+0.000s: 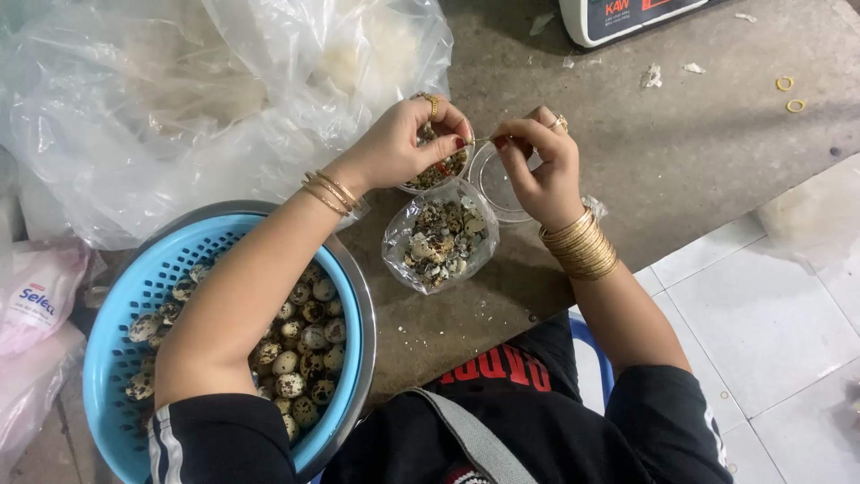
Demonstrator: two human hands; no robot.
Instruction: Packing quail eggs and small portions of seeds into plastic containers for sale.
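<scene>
Both hands pinched on a rubber band point(482, 140), stretched horiz. between left hand point(408, 143) & right hand point(537, 166), directly above bagged quail eggs point(439, 235) on counter point(681, 152); blue colander point(134, 296) of eggs lower left.

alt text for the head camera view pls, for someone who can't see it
Seen from above, a person's left hand and right hand pinch a thin rubber band over a small plastic cup of speckled quail eggs. A filled clear bag lies below; a blue colander of eggs sits left.
</scene>
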